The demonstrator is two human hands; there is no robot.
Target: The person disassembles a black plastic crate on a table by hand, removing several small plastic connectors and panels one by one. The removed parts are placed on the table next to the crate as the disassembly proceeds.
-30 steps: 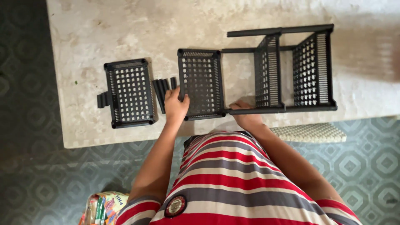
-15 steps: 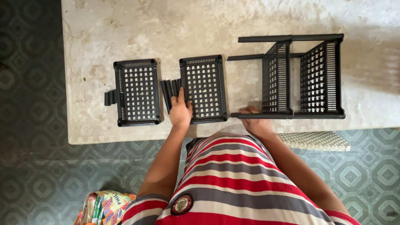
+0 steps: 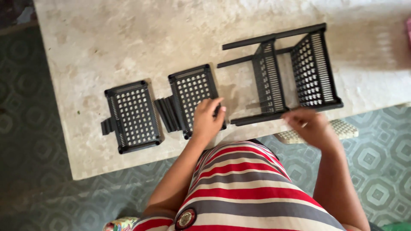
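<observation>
My left hand (image 3: 206, 121) lies fingers spread on the middle tray (image 3: 192, 96) on the counter (image 3: 128, 38), left of the rack (image 3: 282, 72), whose near rail my right hand (image 3: 310, 124) touches, fingers loosely curled.

Back half of the stone table (image 3: 141, 38) was wide open, but trays (image 3: 132, 116), loose posts (image 3: 168, 113) and the rack frame (image 3: 282, 72) crowded the front edge.

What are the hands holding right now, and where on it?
The left hand lies on the middle tray at its near right corner. The right hand touches the rack at its near rail; grip unclear.
</observation>
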